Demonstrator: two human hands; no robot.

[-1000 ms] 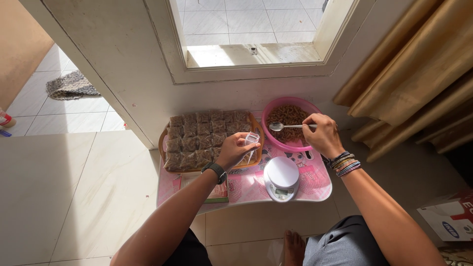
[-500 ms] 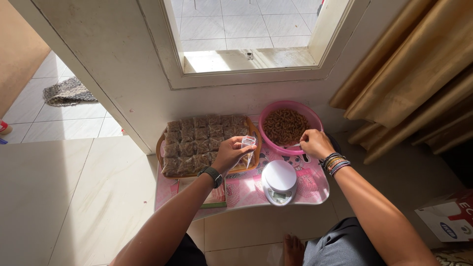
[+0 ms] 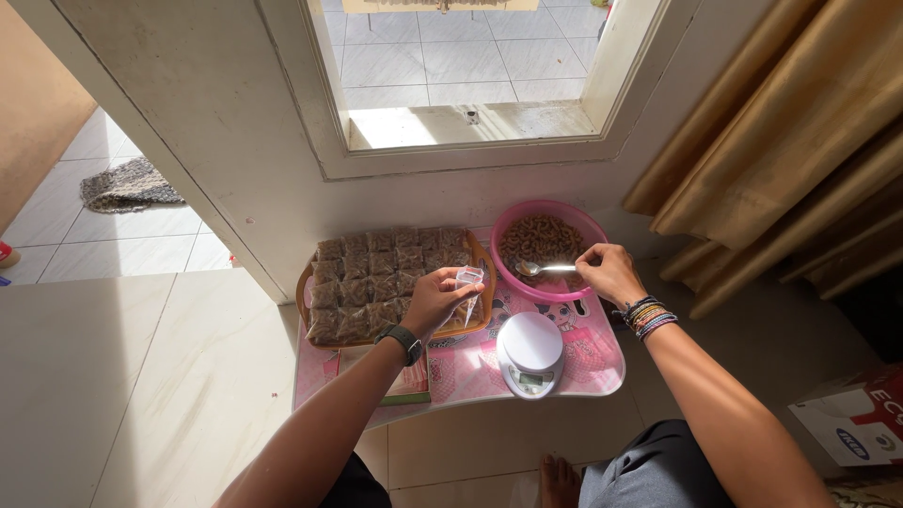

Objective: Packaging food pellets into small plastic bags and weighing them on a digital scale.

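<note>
My left hand [image 3: 435, 299] holds a small clear plastic bag [image 3: 467, 282] above the right end of a tray. That orange tray [image 3: 307, 282] is packed with several small bags of brown snack [image 3: 376, 273]. My right hand [image 3: 611, 273] grips a metal spoon [image 3: 536, 268] by its handle, its bowl over a pink basin [image 3: 553, 287] filled with brown curly snack pieces [image 3: 541, 240]. A white kitchen scale [image 3: 530, 352] sits on the pink lap table [image 3: 583, 362] between my arms.
A green-edged flat packet [image 3: 409, 386] lies under my left forearm. A window [image 3: 461, 66] is in the wall ahead, gold curtains [image 3: 781, 141] hang at right, a cardboard box [image 3: 856, 419] stands at lower right, and a grey mat [image 3: 127, 185] lies at far left.
My right hand dipped the spoon into the basin and has raised it again, bowl showing above the snack. My left hand still holds the small bag. The camera view shifted slightly.
</note>
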